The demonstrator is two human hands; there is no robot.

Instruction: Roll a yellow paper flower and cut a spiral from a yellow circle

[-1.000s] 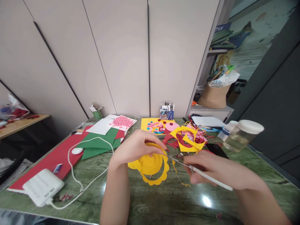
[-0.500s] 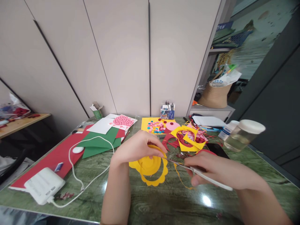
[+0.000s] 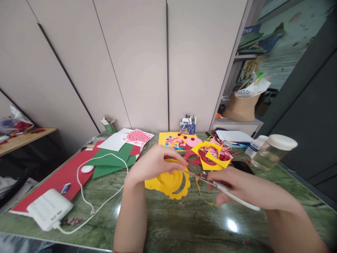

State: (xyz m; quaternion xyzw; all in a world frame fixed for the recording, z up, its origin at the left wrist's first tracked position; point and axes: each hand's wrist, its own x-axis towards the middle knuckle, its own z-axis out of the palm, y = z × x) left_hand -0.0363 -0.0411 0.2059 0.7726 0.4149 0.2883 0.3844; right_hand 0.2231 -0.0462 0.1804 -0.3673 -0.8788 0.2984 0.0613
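My left hand point(image 3: 160, 163) pinches a yellow paper piece point(image 3: 165, 181) between thumb and fingers. The paper has a scalloped outer edge and an open crescent gap near its right side, and it hangs over the green table. In my right hand point(image 3: 223, 182) are scissors point(image 3: 237, 199), their white handle pointing down to the right. The scissor blades reach left to the paper's edge beside my left fingertips. A thin curled yellow strip point(image 3: 201, 193) dangles below the blades, between the two hands.
Yellow and red paper scraps point(image 3: 210, 156) lie behind my right hand, near a dark phone point(image 3: 243, 168) and a clear jar point(image 3: 273, 153). On the left are green paper point(image 3: 113, 161), red paper point(image 3: 60, 175), and a white charger point(image 3: 50, 209) with its cable.
The yellow paper has tilted and shifted up slightly, and its crescent gap looks narrower. My right hand has moved a little, uncovering less of the phone. The scissors remain at the paper's edge.
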